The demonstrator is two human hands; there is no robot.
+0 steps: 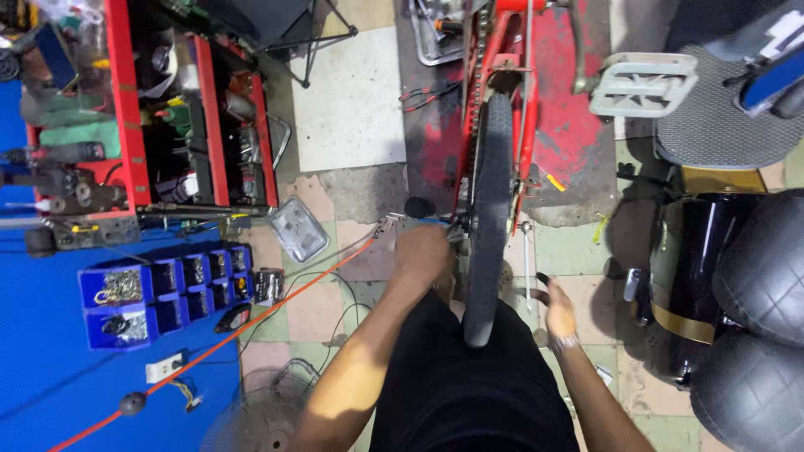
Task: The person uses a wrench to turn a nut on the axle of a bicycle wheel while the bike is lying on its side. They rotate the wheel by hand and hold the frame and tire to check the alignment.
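Seen from the head camera, looking straight down, a red steel bicycle frame (502, 50) stands upturned on the patchy tiled floor (352, 109), its black rubber rear tyre (488, 226) running down the middle of the view between the person's legs. The left hand (423, 251) is curled at the wheel's hub on the left side of the tyre, fingers closed around something small there; a thin metal tool with a blue shaft (414, 220) juts out just beside it, though whether the hand grips that tool or the axle itself cannot be told. The right hand (557, 311), with a metal watch band at the wrist, sits on the right side of the tyre, low by the axle, loosely bent with the fingers pointing towards the wheel; what it holds, if anything, is hidden. A grey plastic pedal (643, 84) sticks out to the upper right. On the left lie a red metal tool chest (159, 117), a row of blue plastic parts bins (163, 289) with chains and bolts, and an orange cable (251, 322) crossing the floor.
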